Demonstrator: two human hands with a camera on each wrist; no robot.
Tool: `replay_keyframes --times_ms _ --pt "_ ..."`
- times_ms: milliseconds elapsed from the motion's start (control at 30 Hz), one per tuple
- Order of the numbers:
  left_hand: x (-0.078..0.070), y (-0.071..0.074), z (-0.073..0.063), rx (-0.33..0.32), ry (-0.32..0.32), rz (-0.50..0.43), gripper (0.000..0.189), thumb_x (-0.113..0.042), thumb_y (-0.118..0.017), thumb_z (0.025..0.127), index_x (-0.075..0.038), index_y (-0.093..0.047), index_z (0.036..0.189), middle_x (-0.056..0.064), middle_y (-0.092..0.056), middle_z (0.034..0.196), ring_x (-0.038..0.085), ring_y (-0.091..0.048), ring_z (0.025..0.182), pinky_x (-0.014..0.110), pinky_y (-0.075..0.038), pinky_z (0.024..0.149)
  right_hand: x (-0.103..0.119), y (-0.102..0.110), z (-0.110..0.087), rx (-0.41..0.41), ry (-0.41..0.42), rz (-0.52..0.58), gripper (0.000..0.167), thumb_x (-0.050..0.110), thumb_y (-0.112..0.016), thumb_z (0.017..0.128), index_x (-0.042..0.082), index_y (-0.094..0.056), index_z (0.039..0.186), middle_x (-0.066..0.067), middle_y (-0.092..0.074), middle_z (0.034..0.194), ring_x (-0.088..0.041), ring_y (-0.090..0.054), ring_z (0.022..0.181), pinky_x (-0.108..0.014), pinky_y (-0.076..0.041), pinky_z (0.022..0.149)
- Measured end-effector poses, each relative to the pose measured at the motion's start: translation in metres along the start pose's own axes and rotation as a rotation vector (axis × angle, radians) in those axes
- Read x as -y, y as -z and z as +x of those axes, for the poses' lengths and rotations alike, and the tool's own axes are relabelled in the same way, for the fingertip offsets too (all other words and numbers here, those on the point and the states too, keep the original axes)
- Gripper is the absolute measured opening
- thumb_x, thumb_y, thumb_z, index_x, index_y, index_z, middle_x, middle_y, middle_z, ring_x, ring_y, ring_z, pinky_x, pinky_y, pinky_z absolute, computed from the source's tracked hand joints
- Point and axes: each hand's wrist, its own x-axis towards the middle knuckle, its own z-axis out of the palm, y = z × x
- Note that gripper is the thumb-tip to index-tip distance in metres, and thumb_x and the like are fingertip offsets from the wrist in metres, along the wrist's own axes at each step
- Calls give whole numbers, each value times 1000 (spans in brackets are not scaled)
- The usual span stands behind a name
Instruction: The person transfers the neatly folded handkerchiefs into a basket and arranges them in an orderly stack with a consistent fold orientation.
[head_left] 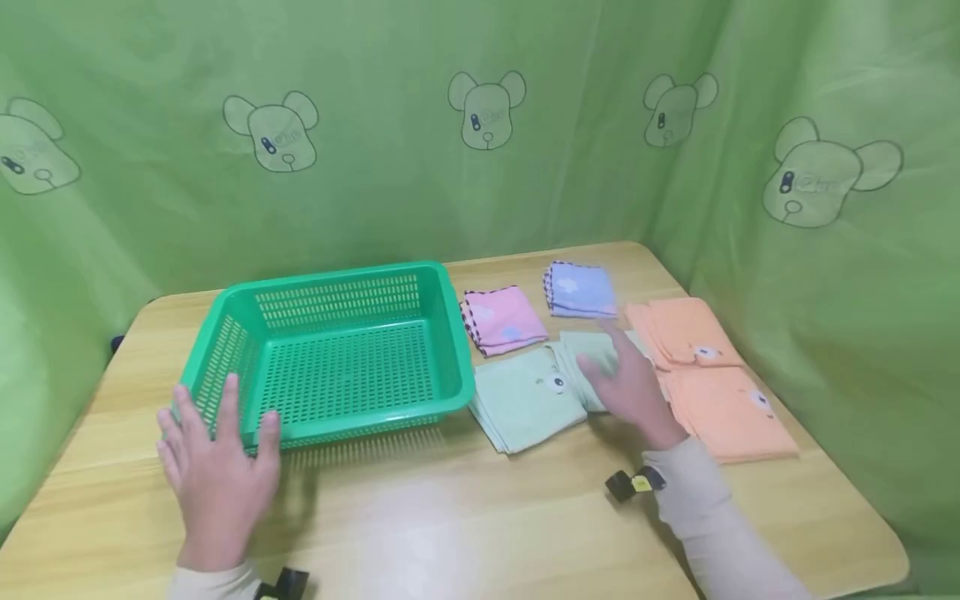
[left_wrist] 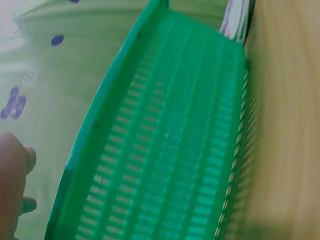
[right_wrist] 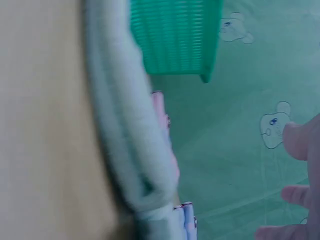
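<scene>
A green plastic basket [head_left: 330,278] with slotted walls stands on the left of the table, nothing inside it. My left hand [head_left: 221,479] is at its near left corner, fingers spread; whether they touch the rim cannot be told. Over two folded pale green towels, one [head_left: 525,404] with an eye design, hovers my right hand [head_left: 633,392], thumb and fingers apart, holding nothing. The right wrist view shows a pale green towel's folded edge [right_wrist: 132,110] close up, with the right fingers [right_wrist: 297,195] away from it.
Behind the green towels lie a folded pink cloth [head_left: 506,321] and a folded blue cloth [head_left: 581,290]. Two folded orange towels [head_left: 690,333] are at the right. A green curtain [head_left: 375,200] surrounds the wooden table [head_left: 420,533] at the back and sides.
</scene>
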Motion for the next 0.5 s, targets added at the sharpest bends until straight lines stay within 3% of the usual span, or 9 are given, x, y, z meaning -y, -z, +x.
replay_keyframes --times_ms 100,233,367,500 --pt "8 5 4 -46 37 -78 67 -49 -35 101 -14 -18 155 20 14 158 44 17 141 60 15 110 4 7 6 36 -60 139 72 40 -54 98 10 -21 154 -27 -29 152 -50 -38 130 -62 -34 104" --pt "16 11 8 -167 53 -234 64 -38 -44 101 -9 -22 154 23 -3 159 49 -3 142 68 2 110 7 9 16 85 -113 263 73 36 -57 97 11 -18 154 -27 -31 150 -47 -44 127 -56 -38 105" --pt "22 16 7 -292 117 -363 67 -26 -55 97 -10 -23 153 20 -23 155 44 -23 139 69 -13 109 9 11 29 118 -138 295 73 32 -57 98 10 -16 154 -26 -33 149 -45 -43 128 -56 -37 105" --pt "30 18 8 -329 179 -421 69 -26 -58 95 -12 -24 154 15 -27 155 38 -26 139 62 -12 113 12 15 42 167 -190 299 72 36 -54 98 11 -15 155 -23 -36 149 -42 -36 134 -58 -31 108"
